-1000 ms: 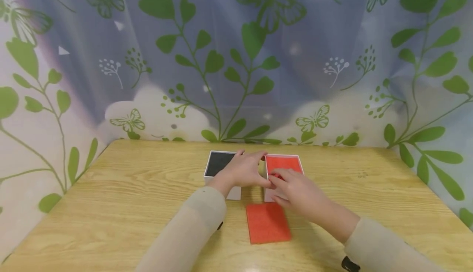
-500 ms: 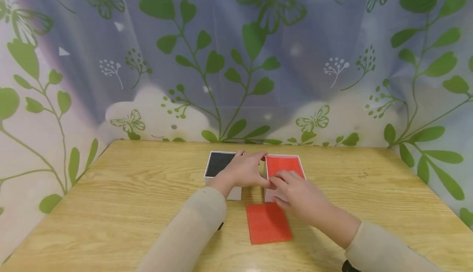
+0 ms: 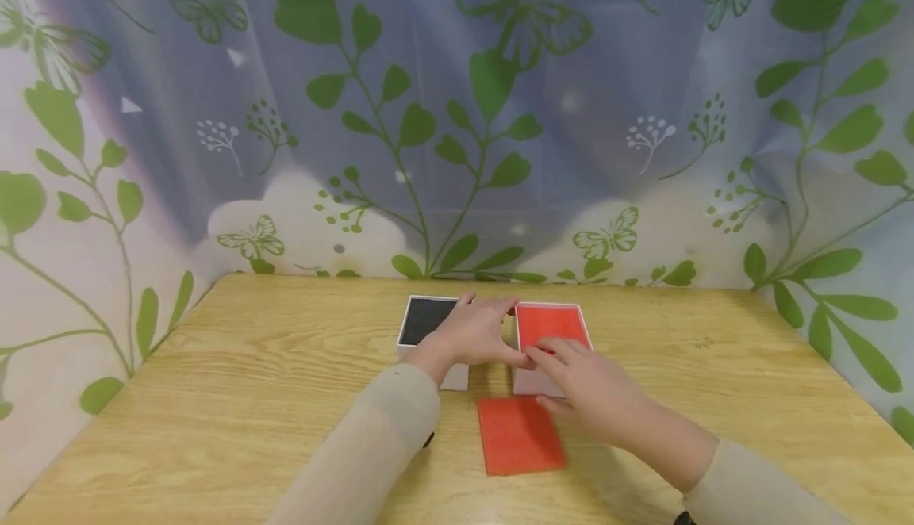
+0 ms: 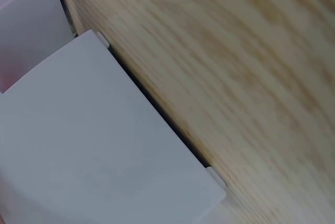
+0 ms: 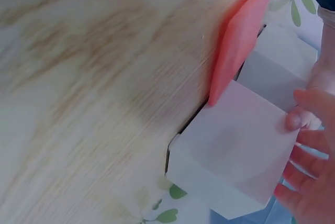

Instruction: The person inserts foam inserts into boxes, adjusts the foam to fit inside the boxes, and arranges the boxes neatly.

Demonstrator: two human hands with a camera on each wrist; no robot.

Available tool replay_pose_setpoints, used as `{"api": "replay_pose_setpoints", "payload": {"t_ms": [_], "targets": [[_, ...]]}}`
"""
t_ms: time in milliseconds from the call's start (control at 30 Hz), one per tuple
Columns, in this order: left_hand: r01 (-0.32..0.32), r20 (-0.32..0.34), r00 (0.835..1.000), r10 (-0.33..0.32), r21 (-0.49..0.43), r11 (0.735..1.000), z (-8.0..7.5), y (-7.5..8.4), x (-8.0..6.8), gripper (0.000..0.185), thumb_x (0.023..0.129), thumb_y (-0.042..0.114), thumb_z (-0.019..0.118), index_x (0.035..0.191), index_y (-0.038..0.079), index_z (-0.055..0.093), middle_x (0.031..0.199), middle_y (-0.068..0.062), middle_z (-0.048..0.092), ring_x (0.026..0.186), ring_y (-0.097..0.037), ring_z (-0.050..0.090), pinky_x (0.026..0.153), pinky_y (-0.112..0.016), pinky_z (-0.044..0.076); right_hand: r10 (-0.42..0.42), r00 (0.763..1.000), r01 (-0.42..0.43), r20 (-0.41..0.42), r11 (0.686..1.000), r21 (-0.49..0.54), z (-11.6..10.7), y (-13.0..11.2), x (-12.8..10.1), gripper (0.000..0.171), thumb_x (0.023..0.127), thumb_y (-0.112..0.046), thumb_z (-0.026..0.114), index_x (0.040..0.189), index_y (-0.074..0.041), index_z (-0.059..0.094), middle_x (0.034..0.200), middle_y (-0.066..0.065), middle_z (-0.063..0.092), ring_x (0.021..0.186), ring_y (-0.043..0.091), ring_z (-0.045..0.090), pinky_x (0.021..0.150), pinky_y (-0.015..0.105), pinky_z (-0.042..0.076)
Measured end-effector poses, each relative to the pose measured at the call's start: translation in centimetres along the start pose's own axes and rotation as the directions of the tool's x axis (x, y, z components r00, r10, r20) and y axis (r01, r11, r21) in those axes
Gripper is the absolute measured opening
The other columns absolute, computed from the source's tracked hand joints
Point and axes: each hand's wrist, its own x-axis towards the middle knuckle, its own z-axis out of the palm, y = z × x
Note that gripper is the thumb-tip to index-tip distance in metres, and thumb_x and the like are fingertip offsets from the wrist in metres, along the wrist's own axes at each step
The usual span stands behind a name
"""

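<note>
A white box (image 3: 537, 384) stands right of the middle, with red material (image 3: 548, 327) visible in its top. My left hand (image 3: 473, 333) grips this box's left side, thumb at the front corner and fingers by the back corner. Its thumb (image 5: 294, 121) also shows at the rim in the right wrist view. My right hand (image 3: 600, 388) is at the front rim, fingers loosely bent, apparently holding nothing. A flat red square piece (image 3: 521, 436) lies on the table before the box. A second white box (image 3: 455, 377), with black material (image 3: 421, 320) inside, stands under my left wrist.
Both boxes stand on a wooden table (image 3: 286, 366). A patterned curtain (image 3: 607, 113) with leaves and butterflies hangs behind the table and along its sides. A narrow gap separates the two boxes.
My right hand has drawn back slightly toward me and to the right, its fingers coming out from over the red material. The left hand has stayed on the box.
</note>
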Motion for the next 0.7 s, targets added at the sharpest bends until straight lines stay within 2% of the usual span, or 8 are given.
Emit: {"api": "replay_pose_setpoints", "payload": {"t_ms": [133,333,567,700], "targets": [[0.002,0.003,1.0,-0.002,0.0,1.0,0.0,0.0,0.0,0.104,0.068,0.072,0.063,0.148,0.015,0.027,0.138,0.004,0.047,0.127,-0.019,0.042,0.112,-0.046,0.009,0.022,1.0,-0.023,-0.02,0.998,-0.054,-0.2,0.3,-0.6,0.052,0.073,-0.021,0.08,0.118,-0.003,0.06,0.106,0.008,0.054,0.093,0.023,0.055,0.076,0.035,0.052],[0.006,0.012,1.0,-0.006,0.006,1.0,0.1,0.0,0.0,0.105,0.068,0.073,0.062,0.148,0.016,0.027,0.139,0.004,0.045,0.128,-0.019,0.041,0.112,-0.046,0.008,0.01,0.999,-0.013,-0.031,0.994,-0.108,-0.4,0.5,-1.0,0.052,0.073,-0.021,0.08,0.118,-0.004,0.061,0.1,0.007,0.055,0.084,0.02,0.054,0.071,0.033,0.052],[0.009,0.014,1.0,-0.009,0.007,1.0,-0.1,0.0,0.0,0.104,0.068,0.072,0.063,0.148,0.016,0.027,0.139,0.004,0.045,0.128,-0.018,0.041,0.112,-0.045,0.008,0.035,0.999,-0.038,-0.023,0.986,-0.161,-1.1,0.4,-1.1,0.05,0.071,-0.024,0.081,0.112,-0.002,0.063,0.097,0.008,0.058,0.086,0.027,0.057,0.083,0.045,0.047],[0.011,0.013,1.0,-0.011,0.001,1.0,0.0,0.0,0.0,0.105,0.067,0.072,0.064,0.148,0.016,0.027,0.138,0.005,0.046,0.128,-0.018,0.04,0.112,-0.045,0.008,0.053,0.999,-0.053,-0.004,0.983,-0.178,-1.2,0.6,-1.3,0.049,0.072,-0.025,0.08,0.112,-0.003,0.063,0.097,0.008,0.059,0.09,0.027,0.057,0.087,0.049,0.044]]}}
